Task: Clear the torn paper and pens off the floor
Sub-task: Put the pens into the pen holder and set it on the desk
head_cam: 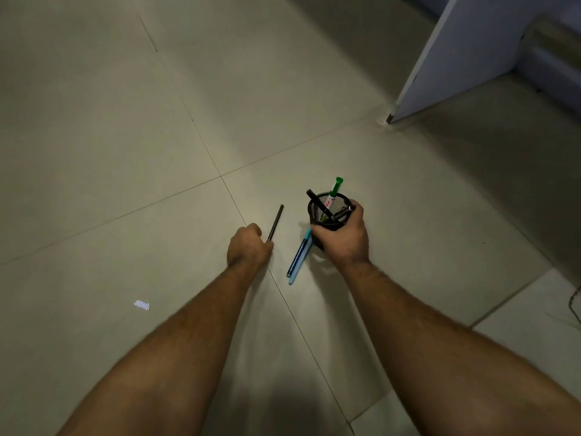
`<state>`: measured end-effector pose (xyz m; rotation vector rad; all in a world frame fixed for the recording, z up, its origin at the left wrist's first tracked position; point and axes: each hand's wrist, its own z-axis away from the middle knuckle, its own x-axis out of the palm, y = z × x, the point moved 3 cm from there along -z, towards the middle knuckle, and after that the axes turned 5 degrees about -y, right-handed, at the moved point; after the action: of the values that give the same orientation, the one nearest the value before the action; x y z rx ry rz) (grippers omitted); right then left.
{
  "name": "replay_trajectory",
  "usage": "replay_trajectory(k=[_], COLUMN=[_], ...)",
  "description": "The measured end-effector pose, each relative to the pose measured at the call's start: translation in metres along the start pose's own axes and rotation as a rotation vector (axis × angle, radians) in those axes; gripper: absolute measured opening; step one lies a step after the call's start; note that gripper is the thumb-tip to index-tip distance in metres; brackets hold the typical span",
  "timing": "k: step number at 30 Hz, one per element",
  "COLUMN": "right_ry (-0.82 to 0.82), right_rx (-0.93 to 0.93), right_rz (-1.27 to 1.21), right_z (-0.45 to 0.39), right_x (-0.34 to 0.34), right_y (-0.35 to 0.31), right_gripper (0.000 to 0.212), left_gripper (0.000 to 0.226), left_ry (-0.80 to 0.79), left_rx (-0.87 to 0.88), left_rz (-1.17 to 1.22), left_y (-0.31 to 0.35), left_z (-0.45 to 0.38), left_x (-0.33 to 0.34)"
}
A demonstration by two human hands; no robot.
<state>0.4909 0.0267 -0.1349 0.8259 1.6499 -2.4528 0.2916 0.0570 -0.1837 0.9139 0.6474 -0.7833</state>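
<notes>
My left hand (248, 247) pinches the near end of a thin black pen (276, 222) whose far end points away over the tiled floor. My right hand (342, 237) grips a black mesh pen holder (328, 212) just right of it. Inside the holder stand a green-capped marker (334, 190) and some dark pens. Two blue pens (298, 258) lie side by side on the floor, just left of my right hand and partly under the holder. A small torn paper scrap (142, 305) lies on the floor at the left.
Pale floor tiles (125, 121) with thin grout lines fill the view. A white furniture panel (456, 55) stands at the upper right with its foot on the floor. A thin dark cable (573, 305) shows at the right edge.
</notes>
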Motion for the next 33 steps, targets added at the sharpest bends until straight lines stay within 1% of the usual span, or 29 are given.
replay_trajectory(k=[2,4,6,8,10,12,14,16,18,20,21,23,25,27,29,30,32,33], right_ry=[0.004,0.005,0.006,0.009,0.027,0.058,0.09,0.114,0.134,0.139,0.136,0.13,0.13,0.121,0.114,0.112,0.096,0.087], right_rx=[-0.01,-0.018,-0.024,-0.026,-0.017,-0.005,0.009,0.028,0.04,0.047,0.042,0.026,0.0,-0.026,-0.038,-0.04,-0.042,-0.039], right_rz=[0.011,0.02,0.029,0.048,0.07,0.094,0.097,0.092,0.092,0.104,0.111,0.115,0.114,0.116,0.103,0.091,0.066,0.048], right_z=[0.0,0.001,0.001,0.0,-0.002,-0.004,-0.004,-0.005,-0.006,-0.007,-0.007,-0.007,-0.006,-0.006,-0.006,-0.006,-0.005,-0.005], right_x=[0.003,0.007,0.008,0.007,0.006,0.006,0.007,0.008,0.009,0.011,0.012,0.012,0.011,0.008,0.004,0.002,-0.001,-0.002], right_y=[0.002,0.002,0.0,0.001,0.004,0.007,0.009,0.009,0.009,0.007,0.006,0.005,0.004,0.003,0.003,0.003,0.004,0.004], right_gripper=[0.076,0.075,0.074,0.075,0.076,0.077,0.079,0.079,0.079,0.079,0.079,0.082,0.086,0.088,0.087,0.087,0.086,0.086], left_gripper=[0.026,0.024,0.024,0.021,0.014,0.006,0.003,0.005,0.008,0.006,0.008,0.01,0.012,0.014,0.02,0.027,0.038,0.039], left_ry=[-0.005,-0.02,-0.032,-0.027,-0.002,0.04,0.058,0.054,0.043,-0.002,-0.03,-0.064,-0.07,-0.063,-0.067,-0.091,-0.17,-0.19], left_rx=[0.014,-0.002,-0.037,-0.071,-0.058,0.03,0.103,0.119,0.135,0.197,0.243,0.327,0.384,0.422,0.456,0.471,0.469,0.457], left_rz=[-0.096,-0.139,-0.116,-0.027,0.192,0.504,0.732,0.891,0.977,0.949,0.898,0.744,0.576,0.466,0.428,0.42,0.474,0.521], left_y=[0.002,0.004,0.003,0.002,0.004,0.013,0.024,0.034,0.045,0.058,0.065,0.078,0.086,0.093,0.102,0.106,0.113,0.115], left_z=[0.002,0.004,0.005,0.003,-0.002,-0.004,-0.001,0.003,0.007,0.01,0.011,0.014,0.015,0.017,0.019,0.021,0.024,0.026], left_x=[0.003,0.003,0.0,-0.006,-0.014,-0.025,-0.038,-0.047,-0.053,-0.055,-0.055,-0.052,-0.047,-0.044,-0.042,-0.041,-0.035,-0.033])
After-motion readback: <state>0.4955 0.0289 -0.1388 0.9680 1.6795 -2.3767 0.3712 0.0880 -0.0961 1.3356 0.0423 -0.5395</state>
